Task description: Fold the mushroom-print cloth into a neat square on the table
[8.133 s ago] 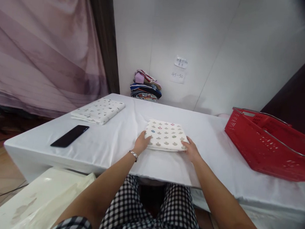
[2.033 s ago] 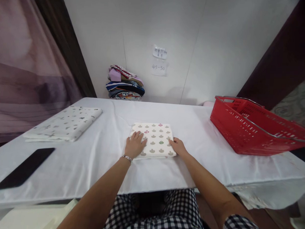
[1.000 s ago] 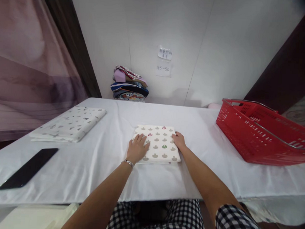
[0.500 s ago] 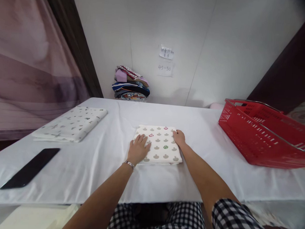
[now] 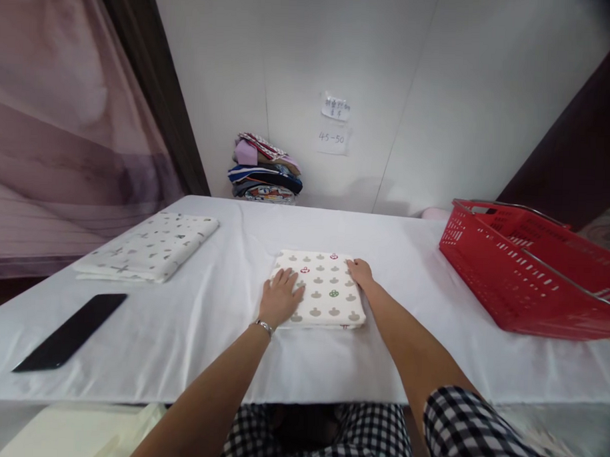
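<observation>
A folded cream cloth with small mushroom prints (image 5: 323, 292) lies in the middle of the white-covered table (image 5: 221, 332). My left hand (image 5: 280, 297) rests flat on its left side, fingers spread. My right hand (image 5: 361, 272) touches the cloth's far right edge, fingers laid on it. Neither hand has lifted the cloth. A bracelet circles my left wrist.
A second folded white patterned cloth (image 5: 151, 245) lies at the far left. A black phone (image 5: 71, 332) sits near the left front edge. A red plastic basket (image 5: 528, 276) stands at the right. A stack of folded clothes (image 5: 266, 168) sits against the back wall.
My right hand has slid from the cloth's near right corner up to its far right edge. My left hand stays on the left side. The view has shifted slightly.
</observation>
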A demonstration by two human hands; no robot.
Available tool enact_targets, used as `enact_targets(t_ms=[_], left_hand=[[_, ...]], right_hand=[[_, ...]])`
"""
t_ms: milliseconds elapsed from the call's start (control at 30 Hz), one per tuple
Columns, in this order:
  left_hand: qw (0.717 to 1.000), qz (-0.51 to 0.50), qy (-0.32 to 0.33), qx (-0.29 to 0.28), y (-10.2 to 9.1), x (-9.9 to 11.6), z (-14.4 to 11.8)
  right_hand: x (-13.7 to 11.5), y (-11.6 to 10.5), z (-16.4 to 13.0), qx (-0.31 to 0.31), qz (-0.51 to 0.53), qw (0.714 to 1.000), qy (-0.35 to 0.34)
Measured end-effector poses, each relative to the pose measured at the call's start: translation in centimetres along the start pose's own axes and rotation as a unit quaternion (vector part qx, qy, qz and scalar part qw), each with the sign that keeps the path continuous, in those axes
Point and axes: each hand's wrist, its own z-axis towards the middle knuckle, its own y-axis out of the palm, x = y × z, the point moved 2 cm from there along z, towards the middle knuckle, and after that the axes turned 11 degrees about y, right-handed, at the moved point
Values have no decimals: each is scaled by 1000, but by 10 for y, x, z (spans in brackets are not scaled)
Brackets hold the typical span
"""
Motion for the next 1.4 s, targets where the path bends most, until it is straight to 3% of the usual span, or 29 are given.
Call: enact_targets(t_ms=[167,400,500,667,867,1033,1133,1233,1400], left_hand=[[1000,1,1,3,1,-1,0],[1000,0,2,1,-2,1,1],[1000,4,-1,-3,-3,2,1],[1000,0,-5,-17,-5,2,1],[1000,3,-7,-13,-8,4,0],[1000,10,0,-11,-7,4,1],[1000,9,-1,-12,-8,4,1],[1000,6,-2,-13,-9,5,1],[1000,10,-4,-6,-7,4,1]], right_hand=[[9,-13,-21,-44,47,998,-9],[36,-26,-82,-125,129,984,-22],[43,-25,-98,-126,136,982,-27],[47,-22,-101,-67,120,988,-68],[51,-22,-105,-122,157,980,-26],[55,-24,-109,-97,118,986,-66],[48,-32,-113,-44,16,995,-89],[27,-41,-130,15,-85,986,-145],[-20,-27,-173,-43,-138,940,-310]])
